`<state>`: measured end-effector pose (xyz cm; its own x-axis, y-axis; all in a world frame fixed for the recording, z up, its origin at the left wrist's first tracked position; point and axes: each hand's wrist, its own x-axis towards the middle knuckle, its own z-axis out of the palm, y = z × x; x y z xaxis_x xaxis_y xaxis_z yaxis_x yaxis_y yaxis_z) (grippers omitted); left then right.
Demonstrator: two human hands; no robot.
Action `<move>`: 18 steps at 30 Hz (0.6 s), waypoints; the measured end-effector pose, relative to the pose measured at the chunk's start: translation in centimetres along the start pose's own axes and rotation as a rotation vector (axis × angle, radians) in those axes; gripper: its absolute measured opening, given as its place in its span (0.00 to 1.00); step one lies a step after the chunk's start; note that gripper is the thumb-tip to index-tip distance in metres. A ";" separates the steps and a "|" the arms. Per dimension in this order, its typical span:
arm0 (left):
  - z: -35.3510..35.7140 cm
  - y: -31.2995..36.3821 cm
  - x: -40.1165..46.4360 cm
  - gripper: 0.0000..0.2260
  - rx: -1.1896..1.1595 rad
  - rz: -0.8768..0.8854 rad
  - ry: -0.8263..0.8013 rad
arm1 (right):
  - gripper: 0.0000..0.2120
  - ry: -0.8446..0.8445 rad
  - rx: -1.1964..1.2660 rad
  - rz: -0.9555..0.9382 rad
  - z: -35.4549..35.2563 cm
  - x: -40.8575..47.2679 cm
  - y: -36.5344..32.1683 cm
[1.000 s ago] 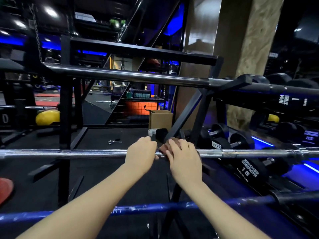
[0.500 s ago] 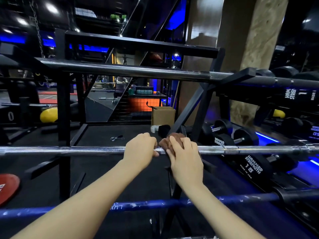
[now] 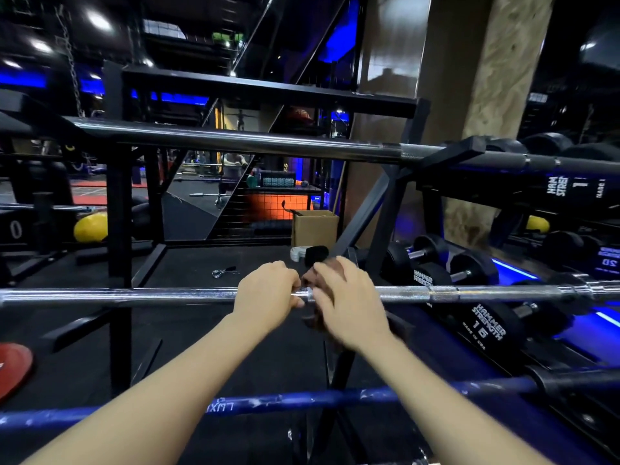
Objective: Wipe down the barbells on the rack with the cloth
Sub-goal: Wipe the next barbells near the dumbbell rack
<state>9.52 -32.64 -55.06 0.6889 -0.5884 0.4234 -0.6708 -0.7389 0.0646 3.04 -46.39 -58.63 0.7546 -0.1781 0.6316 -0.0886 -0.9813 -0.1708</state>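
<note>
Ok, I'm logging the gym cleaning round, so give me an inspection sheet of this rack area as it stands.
Surface: black rubber floor under the rack.
Job's things: silver barbell lies across the black rack; brown cloth is wrapped on it. A dark barbell sits above, a blue barbell below.
Clutter: spring collar, cardboard box, red plate.
Grippers: left hand grips the silver bar bare; right hand presses the cloth round the bar, fingers curled.
Cables: nothing seen.
Surroundings: dumbbells at right, yellow ball at left, stairs behind.
</note>
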 end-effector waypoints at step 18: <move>0.6 -0.4 0.2 0.14 0.003 0.017 0.041 | 0.15 0.061 -0.185 0.035 0.8 2.4 -0.2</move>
<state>10.09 -32.68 -55.58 0.6655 -0.5873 0.4608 -0.6816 -0.7297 0.0543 5.41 -46.54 -57.66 0.7088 -0.2109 0.6731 -0.2365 -0.9701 -0.0550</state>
